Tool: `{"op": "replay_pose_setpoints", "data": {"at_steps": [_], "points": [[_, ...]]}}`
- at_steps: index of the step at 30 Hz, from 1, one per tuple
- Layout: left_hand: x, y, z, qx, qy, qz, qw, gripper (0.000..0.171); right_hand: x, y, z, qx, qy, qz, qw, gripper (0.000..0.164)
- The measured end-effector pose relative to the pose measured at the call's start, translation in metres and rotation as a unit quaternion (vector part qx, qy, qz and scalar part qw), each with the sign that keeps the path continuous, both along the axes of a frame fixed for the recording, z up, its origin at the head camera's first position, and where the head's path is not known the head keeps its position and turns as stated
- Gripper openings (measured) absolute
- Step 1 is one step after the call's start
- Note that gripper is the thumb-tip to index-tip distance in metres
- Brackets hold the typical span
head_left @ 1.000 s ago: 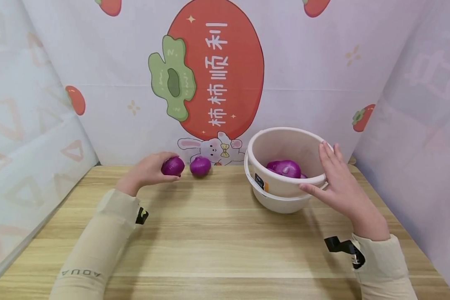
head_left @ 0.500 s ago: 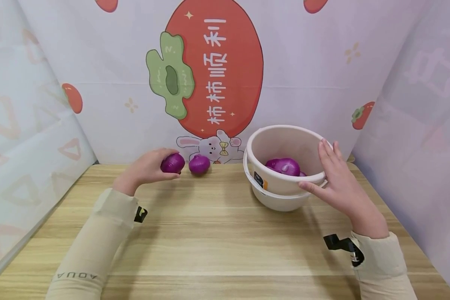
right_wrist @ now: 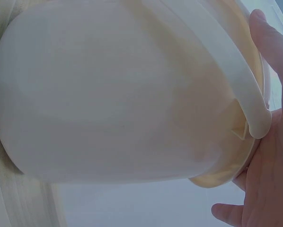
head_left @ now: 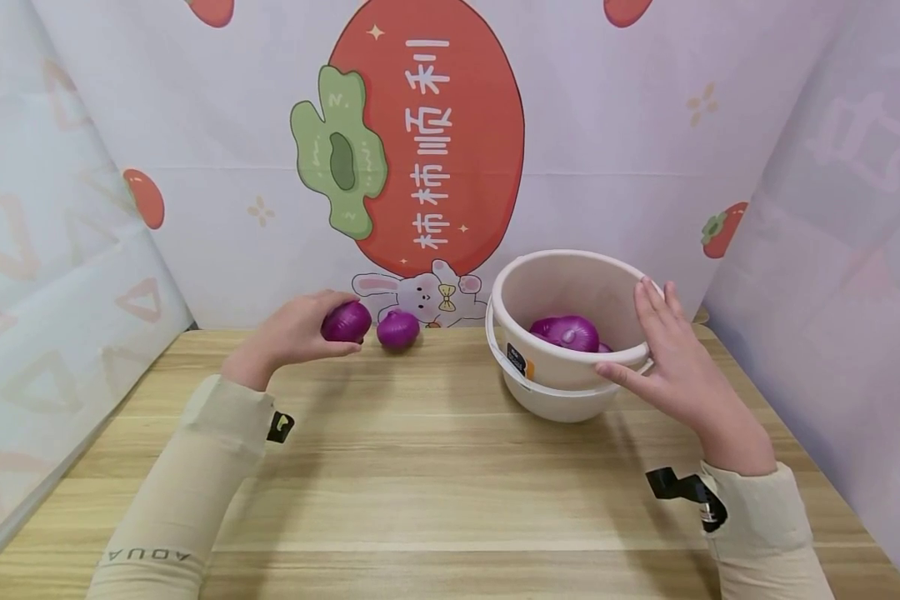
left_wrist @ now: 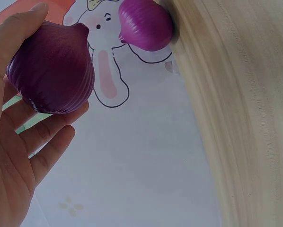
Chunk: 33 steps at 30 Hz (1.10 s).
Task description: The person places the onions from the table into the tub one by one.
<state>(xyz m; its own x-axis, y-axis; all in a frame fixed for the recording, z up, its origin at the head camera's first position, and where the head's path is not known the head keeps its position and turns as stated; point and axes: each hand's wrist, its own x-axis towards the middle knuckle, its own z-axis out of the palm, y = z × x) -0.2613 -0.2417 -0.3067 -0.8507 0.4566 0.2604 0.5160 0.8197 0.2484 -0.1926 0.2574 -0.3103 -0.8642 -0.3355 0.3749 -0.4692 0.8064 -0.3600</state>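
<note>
My left hand (head_left: pixel 296 332) holds a red onion (head_left: pixel 347 322) between thumb and fingers at the back of the table. In the left wrist view this onion (left_wrist: pixel 51 68) is dark purple with its pointed top showing, and the ring and little fingers stand off it. Just to its right a second red onion (head_left: pixel 398 330) sits on the table by the back wall. My right hand (head_left: pixel 678 367) rests on the rim of a whitish plastic bucket (head_left: pixel 555 371), its fingers straight. Inside the bucket lie several red onions (head_left: pixel 572 333), partly hidden by the near wall.
The bucket's handle (right_wrist: pixel 226 59) hangs down against its outside. A wooden table (head_left: pixel 420 475) spreads below, with a printed cloth (head_left: pixel 607 150) behind it and a pale cloth wall on either side.
My left hand has lifted its onion slightly, so that it stands a little higher than the onion beside it. The right hand stays at the bucket's rim.
</note>
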Motion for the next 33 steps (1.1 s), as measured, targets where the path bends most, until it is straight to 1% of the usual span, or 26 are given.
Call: {"op": "replay_pose_setpoints", "data": {"at_steps": [4, 11, 17, 20, 26, 33], "points": [[0.001, 0.001, 0.003, 0.002, 0.008, 0.000, 1.0000, 0.067, 0.000, 0.000, -0.001, 0.000, 0.001, 0.001, 1.000, 0.110], [0.003, 0.003, 0.011, 0.000, 0.015, -0.013, 0.9998, 0.066, 0.001, 0.000, -0.001, -0.002, 0.001, 0.001, 1.000, 0.110], [0.005, 0.004, 0.018, -0.003, 0.009, -0.004, 0.9999, 0.069, 0.001, 0.000, 0.000, -0.003, -0.003, 0.000, 1.000, 0.110], [0.005, 0.004, 0.021, -0.004, 0.012, 0.000, 0.9999, 0.069, 0.002, 0.000, 0.001, -0.003, -0.005, -0.001, 1.000, 0.110], [0.007, 0.004, 0.026, -0.010, 0.016, -0.005, 0.9998, 0.069, 0.002, 0.000, 0.001, 0.000, -0.006, -0.002, 1.000, 0.110], [0.008, 0.004, 0.032, -0.011, 0.027, 0.002, 0.9996, 0.066, 0.002, 0.000, 0.001, 0.001, -0.005, -0.002, 1.000, 0.110]]}}
